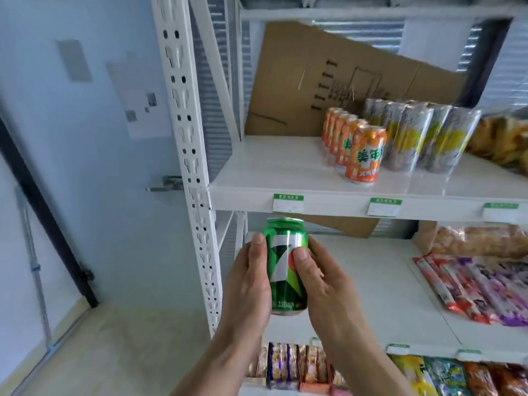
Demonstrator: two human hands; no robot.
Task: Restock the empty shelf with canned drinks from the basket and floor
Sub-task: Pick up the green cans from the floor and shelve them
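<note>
A green can [287, 265] is held upright in front of the white shelving, its long axis nearly vertical and its top tipped slightly away toward the rack, with the printed side facing the camera. The left hand [249, 284] wraps the can's left side, thumb laid up along it, and the right hand [324, 284] clasps the right side with the thumb pressed on the label; both hands have their fingers curled round this one can. The can sits just below the front edge of the upper shelf [285, 167], under the leftmost of three green price tags [288, 203]. Behind the can the middle shelf [371, 281] carries packets of snacks [471, 287] at its right end. On the upper shelf, up and right of the can, stands a single-file row of orange cans [363, 155], five showing, all upright. Just right of them stand taller silver and yellow cans [411, 138], in rows too crowded to count. A sheet of cardboard [328, 81] leans behind them.
</note>
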